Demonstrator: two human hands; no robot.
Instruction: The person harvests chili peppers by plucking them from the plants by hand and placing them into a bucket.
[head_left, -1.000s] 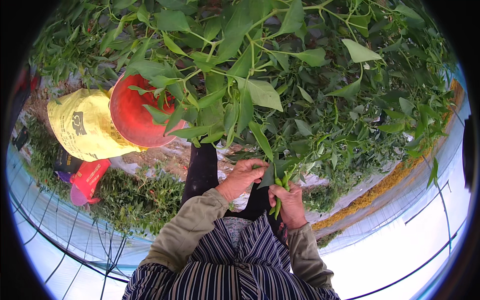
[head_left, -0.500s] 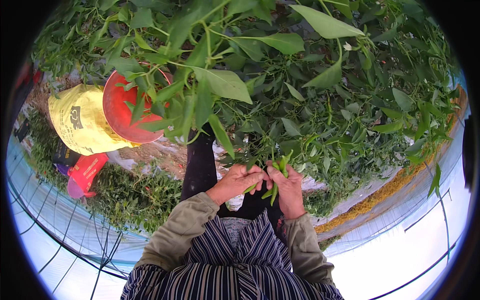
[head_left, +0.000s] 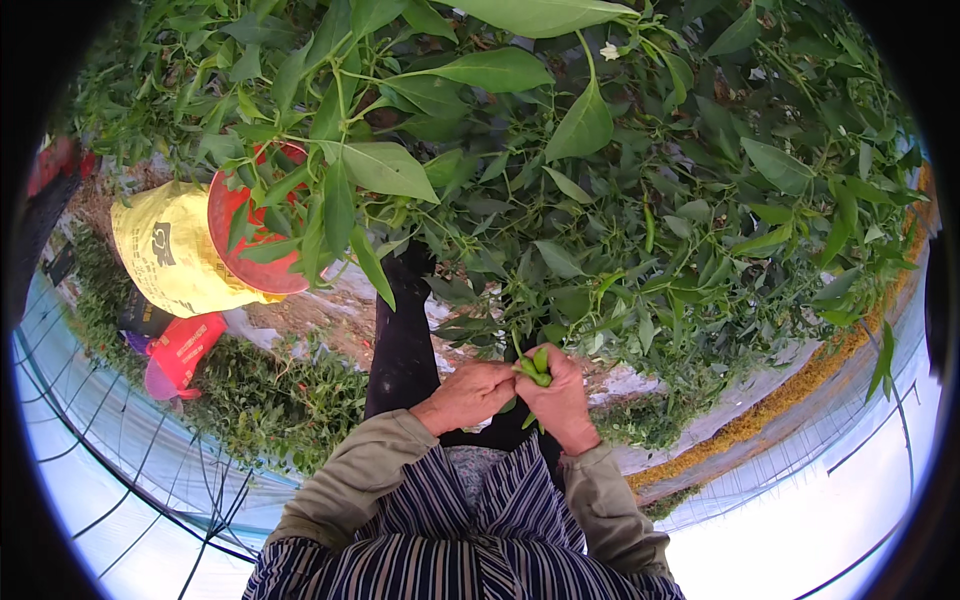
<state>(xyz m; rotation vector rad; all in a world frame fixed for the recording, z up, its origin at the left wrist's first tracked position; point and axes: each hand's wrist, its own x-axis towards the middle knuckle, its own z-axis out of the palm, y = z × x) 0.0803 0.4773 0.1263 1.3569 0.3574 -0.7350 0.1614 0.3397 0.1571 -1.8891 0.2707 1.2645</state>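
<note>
My right hand [head_left: 560, 402] is closed around a small bunch of green chili peppers [head_left: 540, 367], whose ends stick out above and below the fingers. Against it presses my left hand [head_left: 468, 398], fingers bent and drawn together at the near side of the peppers; what they pinch, if anything, is hidden. Both hands meet in front of my lap, just below the lower leaves of the pepper plants [head_left: 560, 262]. A slim green pepper [head_left: 649, 229] hangs among the foliage to the right.
At the left, a red bucket [head_left: 232, 245] lies against a yellow sack [head_left: 160, 240], partly behind leaves. A red bag [head_left: 187, 347] rests below them. Large leaves [head_left: 385, 170] reach in close overhead. Plastic sheeting [head_left: 760, 405] runs along the right. Something dark [head_left: 42, 225] stands at the far left edge.
The peppers in my right hand have turned, their tips now bunched beside the left fingers. Both hands have dropped slightly. The plants and bucket have shifted in view.
</note>
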